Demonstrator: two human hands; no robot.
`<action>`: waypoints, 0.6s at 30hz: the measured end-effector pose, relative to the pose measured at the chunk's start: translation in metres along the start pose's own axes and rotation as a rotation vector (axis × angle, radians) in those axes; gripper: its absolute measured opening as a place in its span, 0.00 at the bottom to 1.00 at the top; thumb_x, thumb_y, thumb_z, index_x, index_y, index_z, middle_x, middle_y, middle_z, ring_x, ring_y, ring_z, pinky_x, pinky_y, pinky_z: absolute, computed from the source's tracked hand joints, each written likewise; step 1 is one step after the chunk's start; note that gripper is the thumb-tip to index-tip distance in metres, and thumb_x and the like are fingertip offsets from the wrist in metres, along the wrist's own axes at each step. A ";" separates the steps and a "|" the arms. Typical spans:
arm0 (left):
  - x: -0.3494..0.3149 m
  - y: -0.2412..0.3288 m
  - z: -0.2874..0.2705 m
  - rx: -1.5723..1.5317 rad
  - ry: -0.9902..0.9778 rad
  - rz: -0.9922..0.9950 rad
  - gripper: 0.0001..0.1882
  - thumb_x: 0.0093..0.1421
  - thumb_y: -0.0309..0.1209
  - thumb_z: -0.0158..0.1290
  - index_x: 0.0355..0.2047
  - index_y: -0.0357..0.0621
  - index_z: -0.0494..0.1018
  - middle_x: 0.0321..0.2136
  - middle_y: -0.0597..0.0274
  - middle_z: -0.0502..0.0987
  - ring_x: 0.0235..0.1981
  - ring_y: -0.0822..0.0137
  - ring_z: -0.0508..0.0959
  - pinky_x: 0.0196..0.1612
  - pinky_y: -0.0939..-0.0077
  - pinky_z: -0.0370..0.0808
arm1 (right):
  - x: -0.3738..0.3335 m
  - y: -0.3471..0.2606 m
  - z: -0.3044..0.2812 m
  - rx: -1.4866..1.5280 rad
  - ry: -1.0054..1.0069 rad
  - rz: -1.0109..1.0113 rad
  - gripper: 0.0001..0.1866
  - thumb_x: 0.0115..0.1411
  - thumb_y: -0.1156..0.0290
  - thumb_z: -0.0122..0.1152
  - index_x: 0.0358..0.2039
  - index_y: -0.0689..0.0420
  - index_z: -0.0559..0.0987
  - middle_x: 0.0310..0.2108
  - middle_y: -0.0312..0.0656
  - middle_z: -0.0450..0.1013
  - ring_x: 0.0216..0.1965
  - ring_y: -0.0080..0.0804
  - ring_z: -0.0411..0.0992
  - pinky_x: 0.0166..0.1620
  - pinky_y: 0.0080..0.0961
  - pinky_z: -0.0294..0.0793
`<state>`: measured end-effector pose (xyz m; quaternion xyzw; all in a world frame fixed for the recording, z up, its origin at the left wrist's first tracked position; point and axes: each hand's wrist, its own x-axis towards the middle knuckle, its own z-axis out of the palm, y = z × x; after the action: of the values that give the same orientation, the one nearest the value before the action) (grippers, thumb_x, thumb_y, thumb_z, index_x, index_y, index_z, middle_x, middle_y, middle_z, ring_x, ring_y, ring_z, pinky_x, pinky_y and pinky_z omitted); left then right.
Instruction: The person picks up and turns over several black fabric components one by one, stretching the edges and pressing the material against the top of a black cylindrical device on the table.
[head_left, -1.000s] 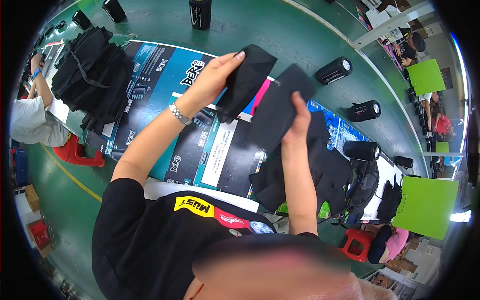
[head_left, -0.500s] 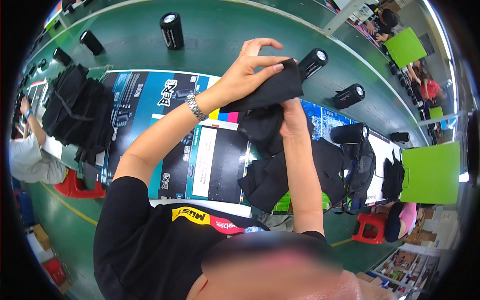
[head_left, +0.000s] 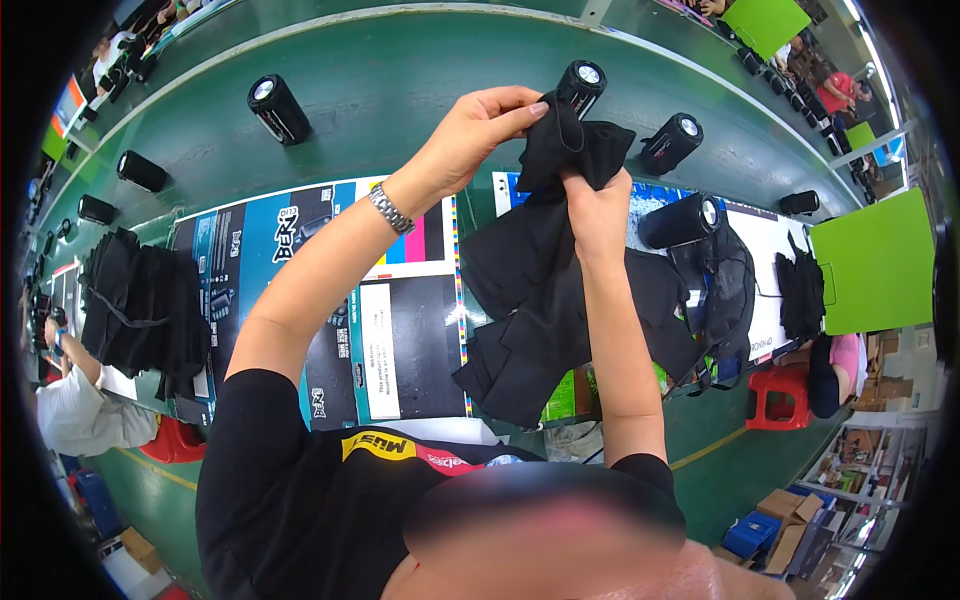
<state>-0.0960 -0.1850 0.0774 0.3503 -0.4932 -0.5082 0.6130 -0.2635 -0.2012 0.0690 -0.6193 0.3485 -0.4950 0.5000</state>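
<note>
Both hands hold up a black cloth pouch (head_left: pixel 550 160) above the work table, its hemmed mouth crumpled and partly spread. My left hand (head_left: pixel 478 138), with a metal watch at the wrist, pinches its upper left edge between thumb and fingers. My right hand (head_left: pixel 600 218) grips the fabric from below on the right. Just behind the pouch stands a black cylindrical speaker (head_left: pixel 583 82) with a pale round end. Beneath my right forearm several more flat black pouches (head_left: pixel 530 345) lie in an overlapping pile. Whether anything is inside the held pouch is hidden.
A tall stack of black pouches (head_left: pixel 140 310) sits at the left. Beyond the table runs a green conveyor (head_left: pixel 400 80) carrying spaced speakers (head_left: pixel 280 110). Another speaker (head_left: pixel 680 222) lies on the table's right, beside a black mesh bag (head_left: pixel 735 285) and a green board (head_left: pixel 875 262).
The pouch has gone from flat and folded to bunched, with its mouth showing. My left fingers now pinch its edge closely. The whole view has turned somewhat.
</note>
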 end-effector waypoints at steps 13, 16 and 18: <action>0.027 0.003 -0.013 0.975 -0.415 0.093 0.10 0.62 0.31 0.49 0.31 0.35 0.73 0.28 0.74 0.71 0.29 0.80 0.68 0.37 0.82 0.68 | 0.002 0.002 -0.044 0.202 -0.250 0.346 0.10 0.53 0.75 0.62 0.37 0.62 0.77 0.32 0.38 0.75 0.30 0.25 0.73 0.32 0.21 0.72; 0.032 0.000 -0.002 0.015 -0.344 -0.386 0.13 0.62 0.39 0.51 0.37 0.41 0.74 0.33 0.71 0.75 0.38 0.77 0.73 0.45 0.79 0.69 | 0.016 0.015 -0.059 0.225 -0.149 0.312 0.12 0.51 0.76 0.62 0.37 0.63 0.77 0.31 0.38 0.75 0.29 0.26 0.73 0.31 0.22 0.71; 0.043 -0.012 0.000 -0.014 -0.336 -0.387 0.13 0.62 0.38 0.51 0.39 0.41 0.73 0.34 0.71 0.75 0.39 0.78 0.73 0.46 0.80 0.69 | 0.034 0.012 -0.063 0.225 0.017 0.290 0.11 0.50 0.76 0.62 0.36 0.63 0.78 0.29 0.38 0.75 0.28 0.26 0.73 0.31 0.22 0.71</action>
<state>-0.0993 -0.2298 0.0772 0.3445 -0.5084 -0.6704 0.4163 -0.3137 -0.2529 0.0673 -0.4988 0.3806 -0.4588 0.6292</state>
